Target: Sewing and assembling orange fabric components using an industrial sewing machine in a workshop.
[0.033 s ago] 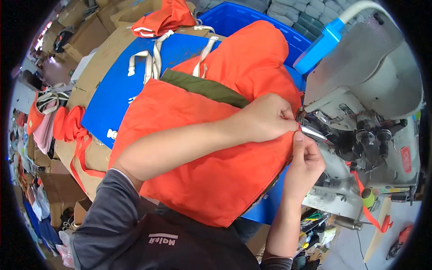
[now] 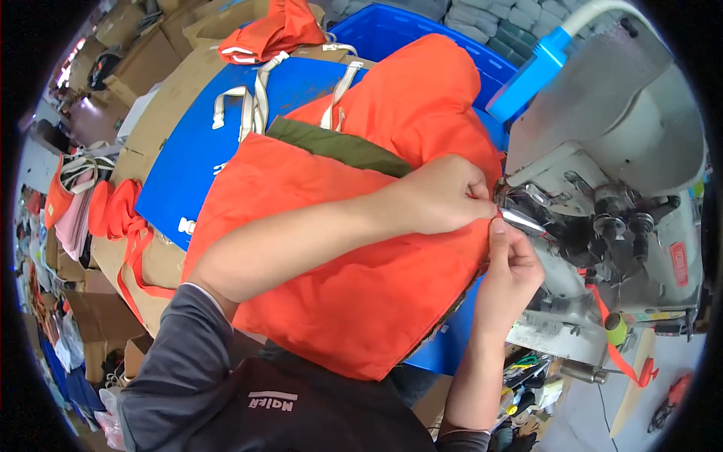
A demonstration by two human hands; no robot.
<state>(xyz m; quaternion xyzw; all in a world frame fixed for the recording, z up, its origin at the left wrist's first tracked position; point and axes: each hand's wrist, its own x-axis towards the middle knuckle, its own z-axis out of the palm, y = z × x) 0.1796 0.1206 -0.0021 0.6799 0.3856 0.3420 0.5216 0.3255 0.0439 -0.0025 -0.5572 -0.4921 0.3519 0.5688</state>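
Note:
A large orange fabric piece (image 2: 339, 271) lies across my lap and over the blue work surface, its right edge running up to a sewing machine (image 2: 602, 211). My left hand (image 2: 444, 197) reaches over the fabric from the left, fingers closed on its edge right at a shiny metal guide (image 2: 523, 221). Just below, my right hand (image 2: 515, 260) pinches the same edge between thumb and curled fingers. The two hands nearly meet. Between them the pinched bit of edge is mostly hidden. A dark green fabric strip (image 2: 339, 145) shows behind the orange piece.
White straps with buckles (image 2: 260, 98) lie on the blue board (image 2: 181, 143). A blue bin (image 2: 376, 26) stands behind, and a blue lamp head (image 2: 529, 75) hangs at upper right. Orange tape (image 2: 602, 305) dangles below the machine; more orange webbing (image 2: 113, 211) lies at left.

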